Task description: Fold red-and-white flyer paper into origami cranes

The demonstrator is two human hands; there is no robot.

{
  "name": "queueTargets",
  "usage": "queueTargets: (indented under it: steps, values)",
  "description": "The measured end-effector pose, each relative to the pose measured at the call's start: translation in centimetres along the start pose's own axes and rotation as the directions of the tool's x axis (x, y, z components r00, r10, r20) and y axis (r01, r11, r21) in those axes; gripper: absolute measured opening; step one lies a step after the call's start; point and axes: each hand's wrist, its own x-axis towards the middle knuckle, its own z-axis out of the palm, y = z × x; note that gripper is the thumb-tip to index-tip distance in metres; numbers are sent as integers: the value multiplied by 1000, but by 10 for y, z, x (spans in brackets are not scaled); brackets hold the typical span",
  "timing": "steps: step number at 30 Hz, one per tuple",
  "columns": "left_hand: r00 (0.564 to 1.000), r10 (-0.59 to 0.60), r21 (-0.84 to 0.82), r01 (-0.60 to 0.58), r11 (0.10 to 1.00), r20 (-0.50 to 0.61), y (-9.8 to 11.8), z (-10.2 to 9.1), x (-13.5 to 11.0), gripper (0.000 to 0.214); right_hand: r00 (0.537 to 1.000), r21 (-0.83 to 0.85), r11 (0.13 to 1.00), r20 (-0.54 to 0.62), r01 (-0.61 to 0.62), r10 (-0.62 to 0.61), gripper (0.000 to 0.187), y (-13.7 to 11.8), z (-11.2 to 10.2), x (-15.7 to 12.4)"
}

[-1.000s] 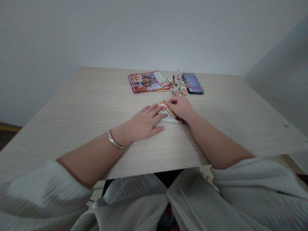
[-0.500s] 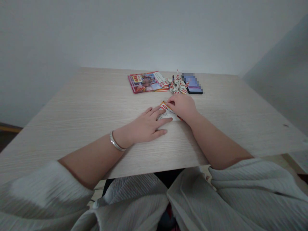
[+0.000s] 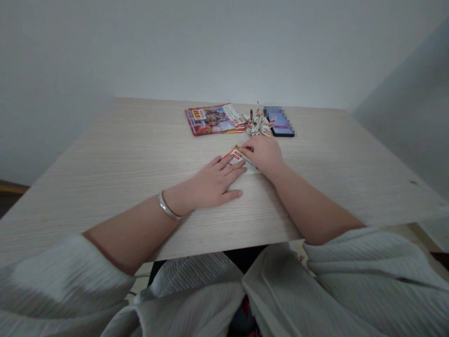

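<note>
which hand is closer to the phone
Right. The right hand sits just in front of the phone; the left hand lies farther toward the person and leftward.

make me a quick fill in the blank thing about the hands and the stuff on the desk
The left hand lies flat, its fingers on the folded paper, with a silver ____ on its wrist.
The right hand pinches the far end of that same ____.
Farther off, a small folded figure sits between a colourful flyer and a dark ____.
Missing words: bracelet; paper; phone.
</note>
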Motion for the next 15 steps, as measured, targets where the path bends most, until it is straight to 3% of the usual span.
queueTargets:
  steps: [5, 9, 13, 15]
  values:
    - [999, -6, -24, 7, 1000, 40, 1, -2, 2, 78, 998, 39, 998, 6, -57, 56, 32, -3, 1, 0]
    - [1000, 1, -25, -1, 1000, 32, 0, -1, 2, 78, 997, 211, 975, 47, -71, 63, 22, 2, 6, 2]
    - [1000, 29, -24, -29, 999, 8, -2, 2, 1, 81, 975, 316, 943, 222, -105, 34, 23, 17, -5, 1]
    - [999, 38, -30, -38, 999, -5, -3, 3, 0, 83, 925, 318, 944, 377, -92, -37, 14, 24, -15, -1]
